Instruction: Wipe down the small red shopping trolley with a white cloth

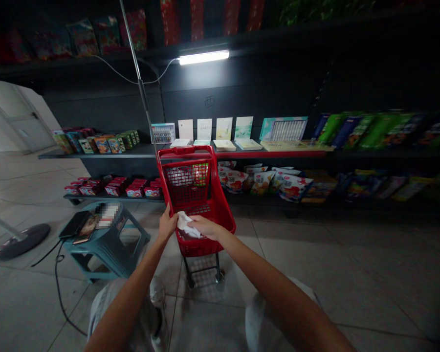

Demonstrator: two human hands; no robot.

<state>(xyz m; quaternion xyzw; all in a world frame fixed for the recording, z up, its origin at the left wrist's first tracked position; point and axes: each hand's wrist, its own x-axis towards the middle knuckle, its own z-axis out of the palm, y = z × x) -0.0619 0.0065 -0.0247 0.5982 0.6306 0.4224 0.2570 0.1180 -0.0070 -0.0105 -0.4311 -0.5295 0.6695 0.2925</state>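
Note:
A small red shopping cart (pixel 225 210) stands on the floor before me, its handle toward the shelf. At the near left corner of its basket, my left hand (pixel 167 224) is closed around the red rim. My right hand (pixel 205 228) pinches a white cloth (pixel 186 225) and presses it against the near end of the basket, just right of my left hand. The cloth is bunched and covers part of the rim. Fingertips of the right hand are partly hidden by the cloth.
Left of the cart is a blue-grey stool (pixel 106 249) carrying a black device and flat items. A dark shelf (pixel 190 152) behind holds notebooks, boxes and snack bags (pixel 293 186). A metal pole (pixel 143 93) rises behind the cart. A round stand base (pixel 22 240) and cable lie left.

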